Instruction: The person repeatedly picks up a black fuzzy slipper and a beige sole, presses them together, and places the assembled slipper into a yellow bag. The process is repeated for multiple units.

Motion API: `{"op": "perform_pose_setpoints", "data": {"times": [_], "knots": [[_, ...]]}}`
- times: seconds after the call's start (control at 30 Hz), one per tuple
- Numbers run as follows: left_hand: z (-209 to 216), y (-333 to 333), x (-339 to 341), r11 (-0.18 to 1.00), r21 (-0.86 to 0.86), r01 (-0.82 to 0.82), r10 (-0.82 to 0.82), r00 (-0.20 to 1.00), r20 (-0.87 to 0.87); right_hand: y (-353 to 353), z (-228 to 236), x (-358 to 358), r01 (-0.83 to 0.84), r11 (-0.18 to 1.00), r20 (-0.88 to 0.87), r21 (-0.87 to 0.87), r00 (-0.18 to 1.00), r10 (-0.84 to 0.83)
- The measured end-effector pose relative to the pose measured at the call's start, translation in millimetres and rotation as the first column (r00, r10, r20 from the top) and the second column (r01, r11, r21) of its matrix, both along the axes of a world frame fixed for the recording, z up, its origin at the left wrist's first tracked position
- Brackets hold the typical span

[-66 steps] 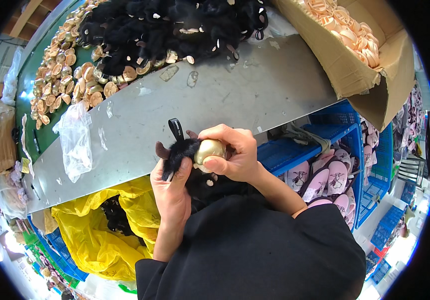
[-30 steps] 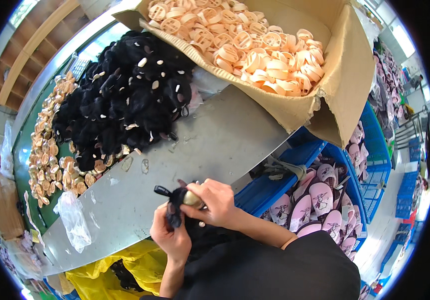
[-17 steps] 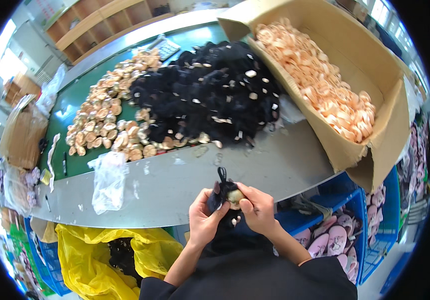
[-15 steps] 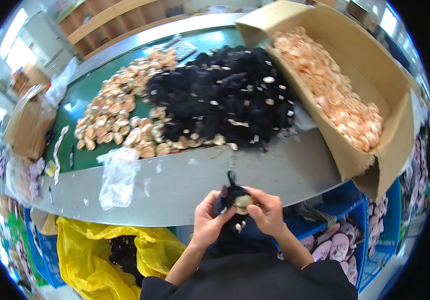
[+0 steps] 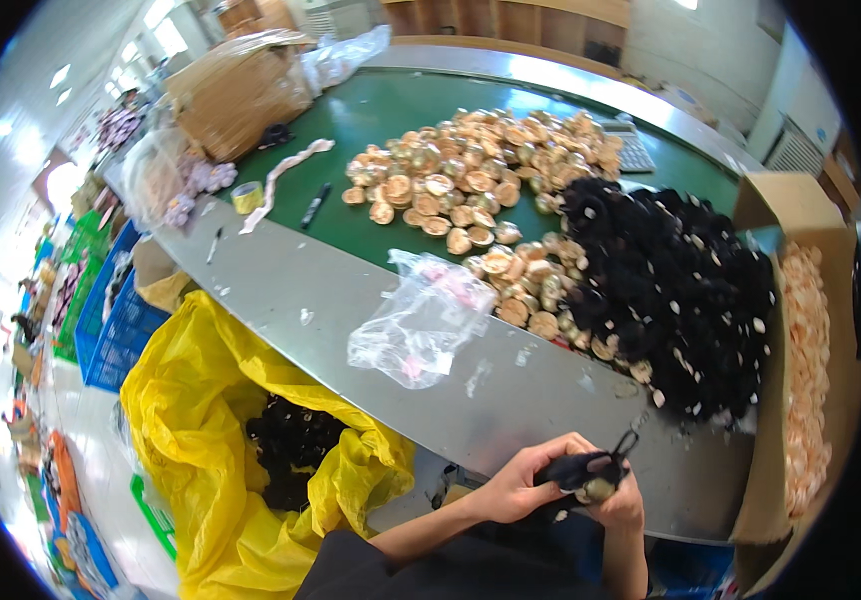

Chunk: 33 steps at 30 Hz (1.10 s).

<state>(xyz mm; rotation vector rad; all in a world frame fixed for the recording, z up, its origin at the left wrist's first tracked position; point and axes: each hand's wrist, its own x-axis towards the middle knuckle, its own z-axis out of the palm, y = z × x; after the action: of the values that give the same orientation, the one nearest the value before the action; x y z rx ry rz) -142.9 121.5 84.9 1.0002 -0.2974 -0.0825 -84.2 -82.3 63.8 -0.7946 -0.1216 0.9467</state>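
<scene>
Black plush piece (image 5: 571,470): lower right of the frame, in the grip of both left hand (image 5: 519,490) and right hand (image 5: 625,505). Judged light, soft; gold shell (image 5: 597,491) probably stiff, slippery. Best held by the fur.

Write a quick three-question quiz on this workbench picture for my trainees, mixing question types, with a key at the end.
1. Multiple choice. What holds the peach-coloured pieces?
A) the yellow bag
B) the cardboard box
C) the clear plastic bag

2. True or false: in the picture, the pile of black furry pieces lies to the left of the loose shells.

3. Fill in: between them, the left hand and the right hand hold a black furry item with a rounded, ____-coloured part.

Key: 1. B. 2. False; it lies to their right. 3. Gold.
</scene>
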Motion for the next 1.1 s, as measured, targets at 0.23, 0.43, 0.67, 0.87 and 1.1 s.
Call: {"op": "perform_pose_setpoints", "data": {"times": [0.23, 0.43, 0.67, 0.87, 1.1], "knots": [[-3.1, 20.1, 12.4, 0.939, 0.247, -0.239, 0.210, 0.968, 0.137, 42.4, 41.7, -5.5, 0.448, 0.817, 0.798, -0.363, 0.603, 0.024], [22.2, 24.0, 7.4, 0.945, 0.273, -0.178, 0.135, 0.976, 0.171, 48.1, 47.4, -17.1, 0.637, 0.719, 0.915, -0.278, 0.403, -0.003], [52.3, 15.2, -17.6, 0.920, 0.335, -0.203, 0.112, 0.956, 0.271, 22.0, 50.6, -25.4, 0.659, 0.752, 0.986, 0.003, -0.128, 0.108], [61.3, 6.1, -23.6, 0.717, 0.562, -0.411, 0.140, 0.876, 0.462, 4.8, 53.4, -31.4, 0.626, 0.777, 0.996, 0.062, -0.088, -0.009], [66.8, -26.3, -19.9, 0.851, 0.493, -0.181, 0.057, 0.965, 0.255, -17.8, 62.0, -39.1, 0.552, 0.831, 0.942, -0.068, 0.309, -0.128]]}}
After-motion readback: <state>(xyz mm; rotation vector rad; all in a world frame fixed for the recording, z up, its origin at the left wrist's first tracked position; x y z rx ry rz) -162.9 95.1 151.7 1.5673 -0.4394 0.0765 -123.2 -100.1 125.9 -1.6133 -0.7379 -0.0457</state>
